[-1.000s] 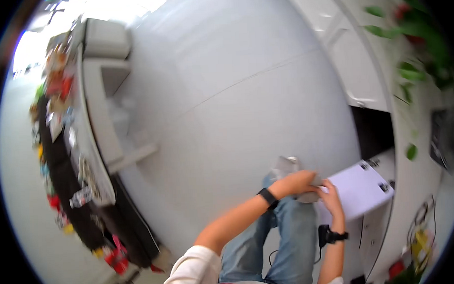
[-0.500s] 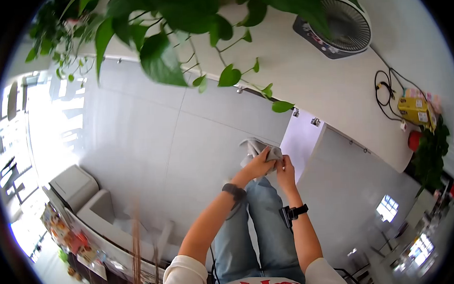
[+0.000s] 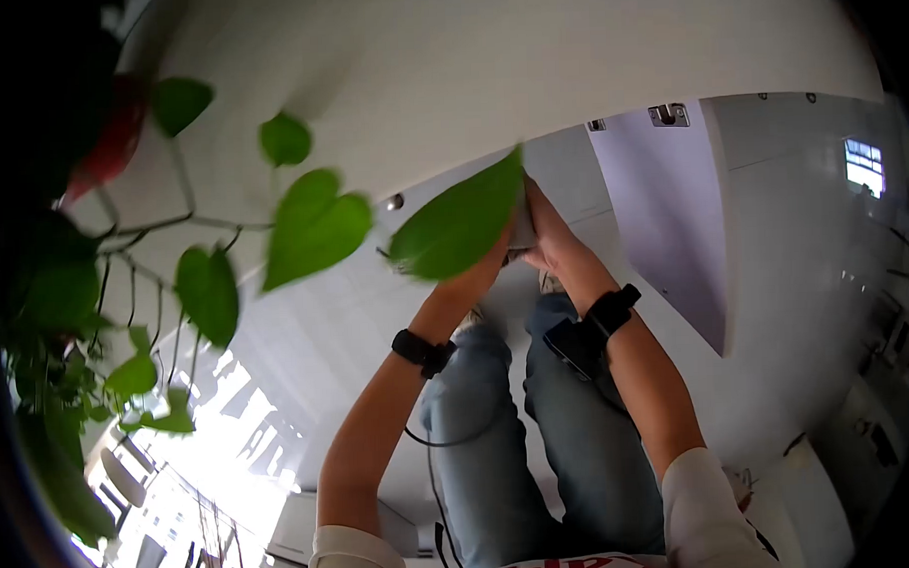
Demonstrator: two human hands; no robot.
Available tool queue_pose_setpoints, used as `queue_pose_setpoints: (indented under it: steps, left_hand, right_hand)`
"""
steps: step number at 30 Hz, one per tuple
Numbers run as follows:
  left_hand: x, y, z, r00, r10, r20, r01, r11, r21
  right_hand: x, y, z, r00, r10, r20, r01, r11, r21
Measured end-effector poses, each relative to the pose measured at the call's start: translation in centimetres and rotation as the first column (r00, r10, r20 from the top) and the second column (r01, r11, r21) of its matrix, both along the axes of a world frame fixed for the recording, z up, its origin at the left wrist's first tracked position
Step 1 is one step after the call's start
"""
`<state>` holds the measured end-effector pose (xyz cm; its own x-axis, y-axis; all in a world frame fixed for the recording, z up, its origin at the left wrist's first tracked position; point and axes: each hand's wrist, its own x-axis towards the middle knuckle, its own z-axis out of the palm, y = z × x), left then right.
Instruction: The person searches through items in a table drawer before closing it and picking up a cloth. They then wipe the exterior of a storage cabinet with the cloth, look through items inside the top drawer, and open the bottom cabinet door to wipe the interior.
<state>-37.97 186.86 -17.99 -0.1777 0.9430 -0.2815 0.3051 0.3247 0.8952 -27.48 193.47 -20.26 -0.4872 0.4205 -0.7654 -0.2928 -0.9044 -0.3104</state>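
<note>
A grey cloth (image 3: 523,228) shows in part between my two hands, under the edge of the pale counter. My left hand (image 3: 492,261) is mostly covered by a large green leaf (image 3: 462,219), so its fingers do not show. On the other side of the cloth is my right hand (image 3: 548,231), closed against it, with the fingertips partly hidden. Just right of my hands, a white cabinet door (image 3: 667,196) with metal hinges stands open.
The counter (image 3: 586,49) spans the top of the view. A trailing plant (image 3: 317,227) hangs at the left, close to my left arm. Cables run beside my legs. Bright windows show at the lower left.
The view has turned and come closer to the counter and plant. A leaf now covers much of my left hand. The grey cloth has moved with my hands towards the counter edge.
</note>
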Motion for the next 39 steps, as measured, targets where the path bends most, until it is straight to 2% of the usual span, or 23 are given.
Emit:
queue_pose_setpoints:
  steps: [2, 3, 5, 6, 7, 8, 9, 10, 13, 15, 17, 19, 22, 25, 27, 28, 31, 32, 33, 34, 36, 38, 39]
  left_hand:
    - [0.9, 3.9, -4.3, 0.957, -0.045, -0.287, 0.124, 0.957, 0.262]
    - [0.6, 5.5, -5.9, 0.892, -0.132, -0.432, 0.256, 0.936, 0.243]
    - [0.3, 9.7, -7.8, 0.734, -0.308, -0.605, 0.380, 0.925, -0.011]
    - [0.2, 11.5, -8.7, 0.635, -0.379, -0.673, 0.401, 0.906, -0.132]
    - [-0.2, 12.1, -12.9, 0.588, -0.122, -0.800, 0.375, 0.917, 0.136]
    - [-0.2, 13.1, -12.5, 0.563, -0.249, -0.788, 0.425, 0.905, 0.018]
    - [-0.2, 13.4, -14.0, 0.420, -0.082, -0.904, 0.454, 0.881, 0.131]
    - [-0.2, 13.8, -15.2, 0.271, 0.108, -0.956, 0.492, 0.838, 0.234]
    - [-1.4, 14.0, -16.6, 0.463, 0.030, -0.886, 0.499, 0.818, 0.288]
    - [-1.9, 12.4, -15.4, 0.474, -0.081, -0.877, 0.494, 0.848, 0.189]
    - [-1.9, 10.5, -13.9, 0.498, -0.163, -0.852, 0.484, 0.867, 0.117]
    - [-2.8, 8.6, -12.2, 0.483, -0.235, -0.844, 0.517, 0.854, 0.058]
    - [-3.3, 6.7, -10.6, 0.426, -0.457, -0.781, 0.549, 0.816, -0.178]
    - [-3.4, 4.2, -9.8, 0.399, -0.495, -0.772, 0.580, 0.788, -0.206]
    - [-3.5, 3.3, -9.5, 0.388, -0.483, -0.785, 0.578, 0.791, -0.201]
    - [-3.6, 3.0, -9.2, 0.383, -0.470, -0.795, 0.576, 0.795, -0.193]
    - [-4.4, 3.8, -9.0, 0.317, -0.258, -0.913, 0.476, 0.875, -0.082]
    - [-4.6, 4.6, -8.9, 0.290, -0.191, -0.938, 0.448, 0.893, -0.044]
    - [-4.9, 5.4, -9.4, 0.204, -0.151, -0.967, 0.447, 0.893, -0.045]
    - [-4.8, 6.6, -9.9, 0.211, -0.092, -0.973, 0.447, 0.895, 0.013]
    - [-5.0, 9.0, -10.8, 0.222, 0.014, -0.975, 0.440, 0.891, 0.113]
    - [-5.3, 11.6, -11.2, 0.294, -0.114, -0.949, 0.366, 0.931, 0.001]
    - [-5.3, 12.9, -11.3, 0.338, -0.171, -0.926, 0.328, 0.943, -0.054]
  right_hand:
    - [-1.1, 2.9, -3.8, 0.987, -0.159, 0.009, 0.151, 0.954, 0.260]
    - [-1.5, 4.2, -4.7, 0.971, -0.235, 0.034, 0.206, 0.906, 0.370]
    - [-2.8, 8.6, -6.1, 0.927, -0.374, 0.040, 0.275, 0.746, 0.606]
    - [-3.5, 10.5, -8.7, 0.870, -0.443, 0.215, 0.132, 0.631, 0.765]
    - [-3.9, 12.5, -10.8, 0.820, -0.499, 0.279, -0.055, 0.418, 0.907]
    - [-3.8, 14.3, -12.6, 0.746, -0.577, 0.332, -0.267, 0.198, 0.943]
    - [-3.3, 15.8, -12.5, 0.725, -0.501, 0.472, -0.450, 0.174, 0.876]
    - [-3.3, 15.8, -12.7, 0.512, -0.612, 0.602, -0.656, 0.173, 0.735]
    - [-2.9, 16.6, -14.3, 0.479, -0.610, 0.631, -0.771, 0.052, 0.635]
    - [-3.0, 15.5, -14.7, 0.422, -0.619, 0.663, -0.836, 0.018, 0.549]
    - [-2.8, 14.4, -13.0, 0.411, -0.470, 0.781, -0.886, -0.004, 0.464]
    - [-3.2, 13.1, -11.6, 0.394, -0.362, 0.845, -0.914, -0.053, 0.403]
    - [-3.1, 11.4, -11.2, 0.402, -0.301, 0.865, -0.914, -0.187, 0.360]
    - [-3.4, 9.1, -11.1, 0.469, -0.212, 0.858, -0.867, -0.299, 0.400]
    - [-3.0, 7.5, -11.1, 0.497, -0.146, 0.856, -0.836, -0.347, 0.426]
    - [-3.1, 7.3, -11.3, 0.530, -0.085, 0.843, -0.816, -0.320, 0.481]
    - [-4.6, 9.8, -11.6, 0.642, 0.070, 0.764, -0.736, -0.222, 0.639]
    - [-5.4, 10.9, -11.9, 0.624, -0.051, 0.780, -0.746, -0.333, 0.576]
    - [-6.1, 11.9, -12.2, 0.608, -0.171, 0.775, -0.753, -0.431, 0.497]
    - [-6.9, 13.2, -12.8, 0.596, -0.288, 0.750, -0.757, -0.515, 0.403]
    - [-9.3, 17.4, -16.1, 0.593, -0.397, 0.701, -0.731, -0.631, 0.260]
    - [-10.6, 19.1, -16.1, 0.509, -0.427, 0.748, -0.762, -0.627, 0.161]
    - [-10.8, 19.4, -13.8, 0.413, -0.405, 0.815, -0.807, -0.578, 0.122]
